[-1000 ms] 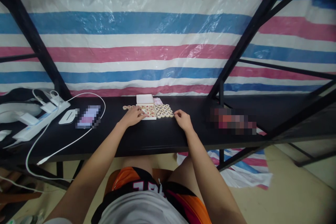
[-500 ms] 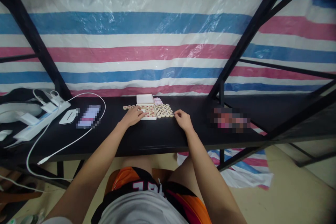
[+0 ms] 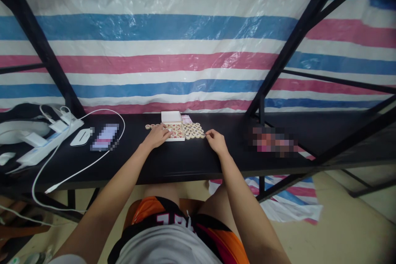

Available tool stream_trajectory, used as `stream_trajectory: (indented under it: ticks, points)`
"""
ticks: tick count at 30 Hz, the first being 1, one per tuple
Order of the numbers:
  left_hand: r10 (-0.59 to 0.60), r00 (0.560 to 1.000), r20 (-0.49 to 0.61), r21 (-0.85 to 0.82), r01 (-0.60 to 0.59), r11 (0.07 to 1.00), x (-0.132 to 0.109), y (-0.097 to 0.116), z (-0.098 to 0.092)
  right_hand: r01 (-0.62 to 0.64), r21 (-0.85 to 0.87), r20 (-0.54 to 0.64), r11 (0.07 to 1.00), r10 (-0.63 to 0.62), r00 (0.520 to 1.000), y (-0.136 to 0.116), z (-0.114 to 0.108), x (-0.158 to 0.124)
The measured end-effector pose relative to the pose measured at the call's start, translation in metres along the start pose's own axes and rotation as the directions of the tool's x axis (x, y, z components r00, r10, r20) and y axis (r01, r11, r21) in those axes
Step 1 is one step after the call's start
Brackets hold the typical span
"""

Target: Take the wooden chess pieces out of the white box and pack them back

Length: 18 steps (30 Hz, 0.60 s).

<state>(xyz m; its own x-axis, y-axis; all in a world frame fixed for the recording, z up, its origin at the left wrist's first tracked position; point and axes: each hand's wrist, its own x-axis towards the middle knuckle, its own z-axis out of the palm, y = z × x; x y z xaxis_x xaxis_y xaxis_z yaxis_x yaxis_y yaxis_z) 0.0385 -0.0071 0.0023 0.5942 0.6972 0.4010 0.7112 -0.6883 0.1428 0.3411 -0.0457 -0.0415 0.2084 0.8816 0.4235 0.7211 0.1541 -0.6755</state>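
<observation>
In the head view, a white box [image 3: 175, 139] holds several round Chinese chess pieces [image 3: 177, 132] with red characters. My left hand [image 3: 157, 136] lies over the box's left side, fingers stretched out and apart. Just right of the box, a cluster of chess pieces with dark characters [image 3: 194, 130] lies on the black table. Beside that cluster's right edge is my right hand [image 3: 217, 142], its fingers curled together near the outermost piece; whatever they hold, if anything, is hidden. A short row of pieces [image 3: 147, 126] extends left from behind my left hand.
A white lid or flap [image 3: 170, 116] and a pinkish paper [image 3: 187, 119] lie behind the box. To the left are a phone [image 3: 105, 137], a white flat device [image 3: 81, 137], a power strip [image 3: 49, 142] and a loose cable [image 3: 77, 172]. A blurred reddish object [image 3: 272, 142] sits right.
</observation>
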Motion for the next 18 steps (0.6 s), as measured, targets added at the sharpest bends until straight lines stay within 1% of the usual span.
stream_trajectory:
  ticks: [2, 3, 5, 7, 9, 12, 14, 15, 16, 17, 18]
  points:
    - [-0.033, 0.997, -0.071, -0.043, 0.03, 0.999, 0.0, -0.004, -0.002, 0.0, 0.005, 0.001, 1.0, -0.001, 1.0, 0.001, 0.001, 0.0]
    - [-0.067, 0.991, -0.116, -0.059, 0.06, 0.996, 0.0, -0.007, -0.003, -0.002, 0.006, 0.002, 1.0, 0.002, 1.0, 0.002, 0.001, 0.0]
    - [-0.166, 0.965, -0.201, -0.075, 0.154, 0.985, -0.003, -0.017, -0.005, -0.004, 0.003, 0.001, 1.0, 0.004, 1.0, 0.002, 0.001, 0.0]
    - [-0.271, 0.931, -0.244, -0.077, 0.26, 0.963, -0.006, -0.028, -0.006, -0.003, -0.004, -0.001, 1.0, 0.003, 1.0, 0.002, 0.001, 0.0]
    - [-0.333, 0.913, -0.234, -0.072, 0.325, 0.943, -0.009, -0.036, -0.007, -0.002, -0.007, -0.003, 1.0, 0.002, 1.0, 0.002, 0.001, 0.0]
    - [-0.346, 0.921, -0.182, -0.08, 0.337, 0.938, -0.011, -0.04, -0.007, -0.003, -0.008, -0.001, 1.0, 0.003, 1.0, 0.002, 0.001, 0.0]
    - [-0.355, 0.916, -0.186, -0.092, 0.344, 0.934, -0.01, -0.04, -0.009, -0.002, -0.009, -0.002, 1.0, 0.002, 1.0, 0.002, 0.001, 0.0]
    - [-0.376, 0.903, -0.208, -0.095, 0.364, 0.926, -0.01, -0.042, -0.011, -0.001, -0.009, -0.003, 1.0, 0.001, 1.0, 0.002, 0.001, 0.0]
    - [-0.409, 0.88, -0.241, -0.095, 0.398, 0.912, -0.011, -0.044, -0.013, -0.001, -0.008, -0.003, 1.0, 0.001, 1.0, 0.002, 0.001, 0.0]
    - [-0.45, 0.848, -0.278, -0.094, 0.442, 0.892, -0.012, -0.048, -0.016, -0.001, -0.008, -0.002, 1.0, 0.001, 1.0, 0.003, 0.001, 0.0]
    - [-0.499, 0.807, -0.315, -0.091, 0.497, 0.863, -0.014, -0.053, -0.019, -0.002, -0.008, -0.001, 1.0, 0.002, 1.0, 0.003, 0.001, 0.0]
